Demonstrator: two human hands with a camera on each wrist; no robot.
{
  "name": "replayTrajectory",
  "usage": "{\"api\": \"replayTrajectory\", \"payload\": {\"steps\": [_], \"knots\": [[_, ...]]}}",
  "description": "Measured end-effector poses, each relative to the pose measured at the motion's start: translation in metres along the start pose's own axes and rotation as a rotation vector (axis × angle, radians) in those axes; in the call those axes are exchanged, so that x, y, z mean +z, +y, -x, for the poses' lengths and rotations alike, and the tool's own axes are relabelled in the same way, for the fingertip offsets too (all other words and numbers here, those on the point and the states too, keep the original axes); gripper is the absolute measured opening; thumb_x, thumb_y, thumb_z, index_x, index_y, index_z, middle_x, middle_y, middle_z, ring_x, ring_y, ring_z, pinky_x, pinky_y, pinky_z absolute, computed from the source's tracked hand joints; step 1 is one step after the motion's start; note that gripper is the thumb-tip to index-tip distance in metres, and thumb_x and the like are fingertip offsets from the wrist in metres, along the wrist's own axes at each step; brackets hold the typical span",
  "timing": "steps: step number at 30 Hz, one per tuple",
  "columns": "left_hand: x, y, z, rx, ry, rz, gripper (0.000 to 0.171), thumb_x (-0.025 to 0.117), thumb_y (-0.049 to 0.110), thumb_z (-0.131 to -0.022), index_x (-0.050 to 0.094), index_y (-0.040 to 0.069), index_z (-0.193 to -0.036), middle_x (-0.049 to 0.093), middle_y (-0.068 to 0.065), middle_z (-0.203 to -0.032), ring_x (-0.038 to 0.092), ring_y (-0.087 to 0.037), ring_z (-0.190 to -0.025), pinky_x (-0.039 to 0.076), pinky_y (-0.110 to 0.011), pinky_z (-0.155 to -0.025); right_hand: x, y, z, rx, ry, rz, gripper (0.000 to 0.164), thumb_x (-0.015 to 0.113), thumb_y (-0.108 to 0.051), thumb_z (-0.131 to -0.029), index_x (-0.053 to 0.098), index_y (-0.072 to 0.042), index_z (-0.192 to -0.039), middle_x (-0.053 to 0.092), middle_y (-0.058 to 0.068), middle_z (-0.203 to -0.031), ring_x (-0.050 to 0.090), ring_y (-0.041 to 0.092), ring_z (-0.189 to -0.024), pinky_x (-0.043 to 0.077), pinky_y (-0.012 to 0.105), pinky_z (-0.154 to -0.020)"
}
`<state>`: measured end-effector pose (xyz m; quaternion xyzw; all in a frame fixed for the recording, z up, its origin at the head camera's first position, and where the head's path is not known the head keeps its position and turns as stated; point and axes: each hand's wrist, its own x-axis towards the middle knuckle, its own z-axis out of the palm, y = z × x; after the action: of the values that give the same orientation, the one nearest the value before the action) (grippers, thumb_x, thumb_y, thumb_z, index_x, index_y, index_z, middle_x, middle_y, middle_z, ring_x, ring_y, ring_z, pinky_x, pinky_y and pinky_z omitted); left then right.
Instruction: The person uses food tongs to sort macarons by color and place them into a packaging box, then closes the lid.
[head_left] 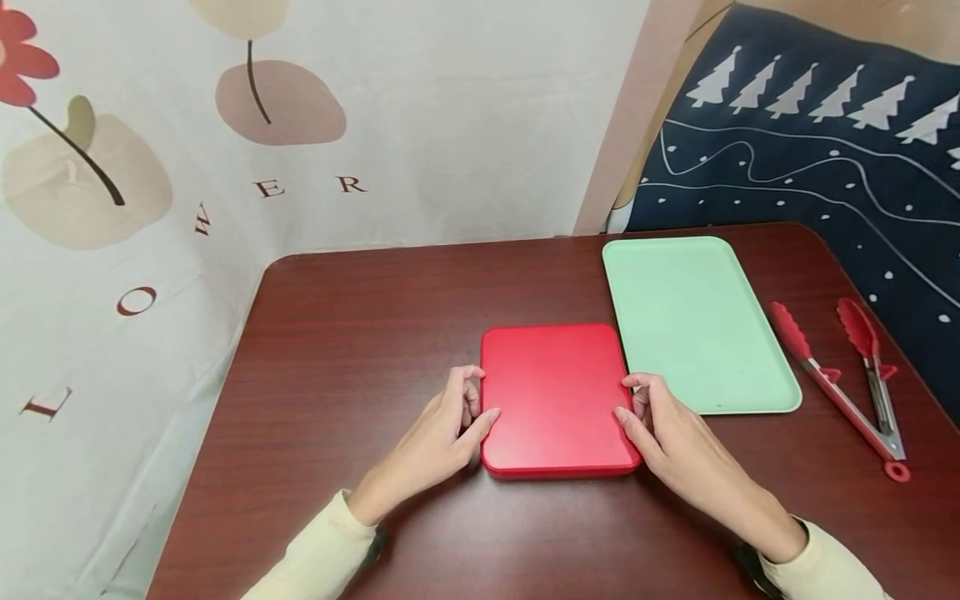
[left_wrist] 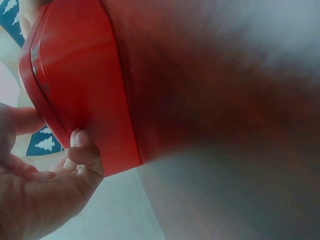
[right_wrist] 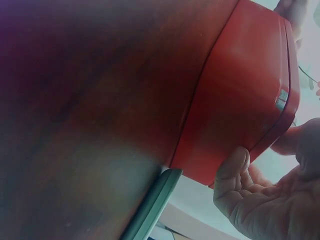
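A closed red tin box (head_left: 558, 396) with rounded corners stands flat on the table between both hands. Its left side is gripped by my left hand (head_left: 438, 433), thumb on the lid's edge and fingers curled against the wall. On the opposite side my right hand (head_left: 678, 433) holds it the same way. From the left wrist, the fingertips of the left hand (left_wrist: 50, 192) press the side of the tin box (left_wrist: 90, 80) just under its lid seam. The right wrist view has the right hand (right_wrist: 272, 195) at the tin box (right_wrist: 230, 95), a fingertip near the lid's lower edge.
A light green tray (head_left: 690, 321) lies right behind the box's right side, close to it. Red-tipped tongs (head_left: 855, 408) lie spread farther right on the dark wooden table (head_left: 360, 333). A printed cloth (head_left: 465, 158) hangs along the back and left edges.
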<state>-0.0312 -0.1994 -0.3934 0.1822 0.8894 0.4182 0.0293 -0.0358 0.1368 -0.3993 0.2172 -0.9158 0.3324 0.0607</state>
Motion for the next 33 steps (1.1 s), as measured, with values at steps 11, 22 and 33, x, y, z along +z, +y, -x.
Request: {"api": "replayTrajectory", "payload": {"steps": [11, 22, 33], "knots": [[0.003, 0.002, 0.026, -0.162, -0.167, 0.098, 0.04, 0.067, 0.044, -0.11, 0.058, 0.019, -0.08, 0.06, 0.012, -0.062, 0.051, -0.002, -0.055, 0.039, -0.022, -0.05, -0.008, 0.0, 0.014, 0.243, -0.225, -0.135, 0.042, 0.072, -0.038, -0.108, 0.052, -0.021, -0.075, 0.052, -0.015, -0.06, 0.055, 0.002, -0.058, 0.045, 0.027, -0.057], [0.007, 0.012, 0.035, -0.141, -0.105, 0.142, 0.037, 0.068, 0.035, -0.111, 0.056, 0.016, -0.081, 0.075, 0.007, -0.076, 0.07, -0.009, -0.066, 0.045, -0.022, -0.054, 0.008, -0.002, 0.029, 0.139, -0.057, -0.183, 0.039, 0.074, -0.018, -0.106, 0.048, -0.023, -0.077, 0.052, -0.021, -0.065, 0.057, -0.001, -0.061, 0.044, 0.024, -0.056], [-0.023, -0.008, -0.029, -0.232, -0.19, 0.118, 0.033, 0.062, 0.042, -0.112, 0.059, 0.015, -0.094, 0.06, 0.003, -0.068, 0.056, -0.013, -0.059, 0.044, -0.029, -0.057, -0.035, 0.02, -0.048, 0.305, -0.372, -0.183, 0.034, 0.062, -0.047, -0.112, 0.058, -0.014, -0.101, 0.061, 0.001, -0.077, 0.06, 0.018, -0.066, 0.049, 0.033, -0.063]]}}
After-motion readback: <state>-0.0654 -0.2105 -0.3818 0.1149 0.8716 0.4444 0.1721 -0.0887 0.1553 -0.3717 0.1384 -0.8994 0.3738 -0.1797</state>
